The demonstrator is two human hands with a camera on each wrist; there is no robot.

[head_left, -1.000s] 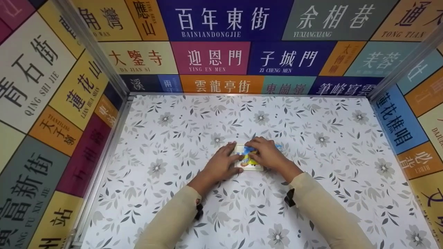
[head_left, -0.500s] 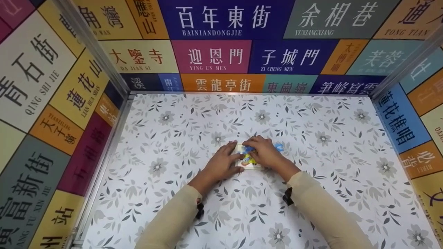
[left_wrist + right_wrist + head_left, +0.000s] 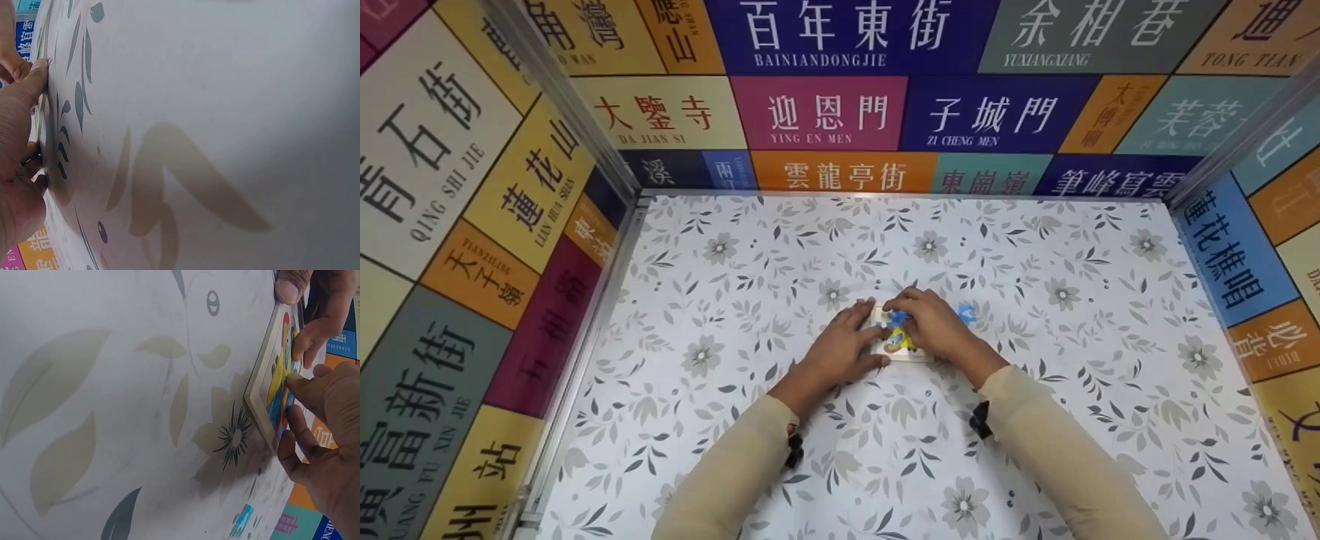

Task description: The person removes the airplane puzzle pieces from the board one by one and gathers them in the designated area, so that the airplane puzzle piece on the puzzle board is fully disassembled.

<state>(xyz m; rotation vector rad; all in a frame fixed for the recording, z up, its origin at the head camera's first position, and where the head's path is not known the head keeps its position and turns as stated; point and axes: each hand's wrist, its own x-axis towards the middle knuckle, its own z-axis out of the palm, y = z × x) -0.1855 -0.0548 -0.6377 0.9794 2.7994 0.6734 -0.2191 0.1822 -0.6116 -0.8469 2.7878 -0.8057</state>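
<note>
A small wooden jigsaw puzzle board (image 3: 910, 358) with a yellow, blue and red picture lies flat on the table. My left hand (image 3: 838, 350) holds its left end, thumb at the near edge and a finger reaching over the picture. Above the board's far part, my right hand (image 3: 936, 325) pinches a blue puzzle piece (image 3: 895, 317) between thumb and fingers. In the right wrist view the right thumb (image 3: 306, 389) is right at the picture's surface, and the hand hides part of the board. A loose light-blue puzzle piece (image 3: 967, 313) lies on the table just beyond the right hand.
White floral paper (image 3: 765, 277) covers the table. Panels with large printed characters (image 3: 840, 112) stand along the back and both sides, with a metal frame rail (image 3: 577, 352) down the left edge.
The right fingers have shifted slightly to the left over the board with the blue puzzle piece, and more of the loose piece shows. The left hand keeps its hold; the head view tilts slightly.
</note>
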